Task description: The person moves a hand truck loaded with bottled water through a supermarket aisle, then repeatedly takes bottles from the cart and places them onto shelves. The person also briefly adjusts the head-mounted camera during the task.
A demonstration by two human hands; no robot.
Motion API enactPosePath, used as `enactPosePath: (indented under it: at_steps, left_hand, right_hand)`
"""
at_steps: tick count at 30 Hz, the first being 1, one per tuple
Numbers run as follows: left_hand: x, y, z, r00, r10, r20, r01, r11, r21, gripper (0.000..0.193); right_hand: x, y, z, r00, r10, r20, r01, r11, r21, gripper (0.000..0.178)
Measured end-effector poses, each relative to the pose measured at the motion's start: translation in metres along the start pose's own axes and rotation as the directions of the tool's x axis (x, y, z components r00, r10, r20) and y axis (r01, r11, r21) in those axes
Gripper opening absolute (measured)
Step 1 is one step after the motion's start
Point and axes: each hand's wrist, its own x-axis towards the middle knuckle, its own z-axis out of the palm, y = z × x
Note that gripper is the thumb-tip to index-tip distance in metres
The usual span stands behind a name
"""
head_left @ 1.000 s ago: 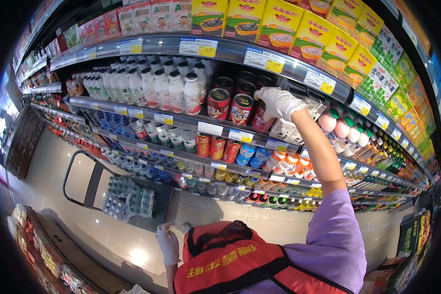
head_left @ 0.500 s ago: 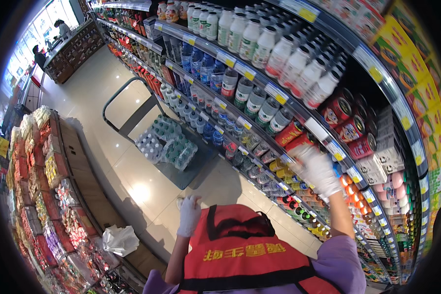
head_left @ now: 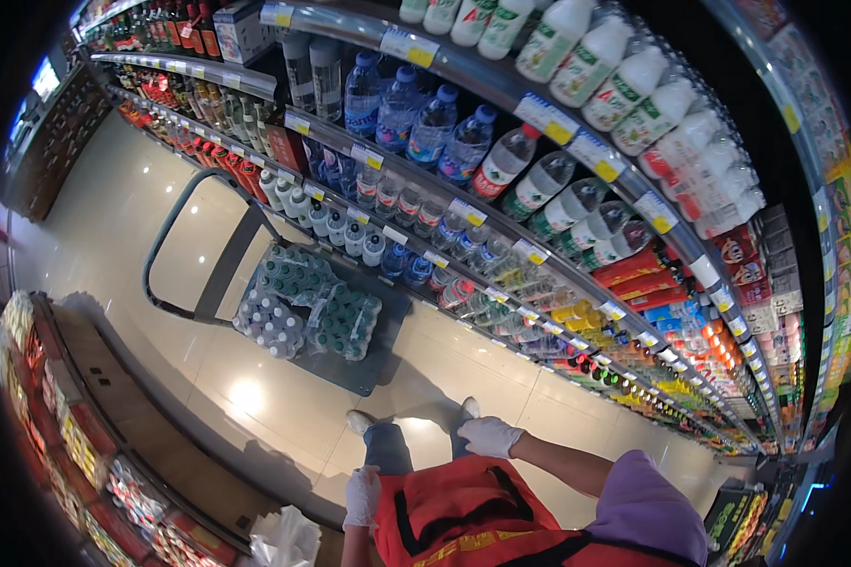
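Floor gleams — left hand, right hand flanking apron.

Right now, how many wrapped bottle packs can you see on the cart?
3 on the cart: in the picture, one green-capped pack at the top, a white-capped pack lower left, and a second green-capped pack lower right. More may be hidden underneath.

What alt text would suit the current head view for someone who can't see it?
A person's white-gloved left hand and right hand are near a red garment, nothing visible in either. Ahead and left, a flat cart carries wrapped packs of bottles; store shelves of bottled drinks stretch across the top and right.
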Motion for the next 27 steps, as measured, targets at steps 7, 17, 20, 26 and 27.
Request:
enactPosePath:
  at_steps: [7, 17, 20, 26, 27]
  left_hand:
    - [0.036, -0.078, -0.005, 0.999, -0.004, 0.038, 0.007, 0.996, -0.091, 0.017]
    - [0.047, -0.115, 0.054, 0.977, -0.117, 0.179, 0.167, 0.939, -0.301, 0.013]
    - [0.04, -0.117, 0.072, 0.976, -0.096, 0.196, 0.147, 0.954, -0.263, 0.013]
    - [0.025, -0.102, 0.109, 0.969, -0.16, 0.191, 0.217, 0.916, -0.337, 0.009]
    - [0.023, -0.096, 0.117, 0.973, -0.158, 0.165, 0.207, 0.917, -0.342, 0.009]
  right_hand:
    - [0.088, -0.038, 0.049, 0.994, 0.101, -0.036, -0.098, 0.992, 0.075, 0.02]
    - [0.103, -0.038, 0.125, 0.973, 0.204, 0.112, -0.22, 0.962, 0.161, 0.027]
    - [0.093, -0.032, 0.141, 0.976, 0.195, 0.099, -0.211, 0.959, 0.188, 0.028]
    - [0.079, -0.004, 0.153, 0.962, 0.198, 0.186, -0.229, 0.959, 0.169, 0.031]
    - [0.076, 0.003, 0.153, 0.955, 0.203, 0.218, -0.239, 0.959, 0.154, 0.031]
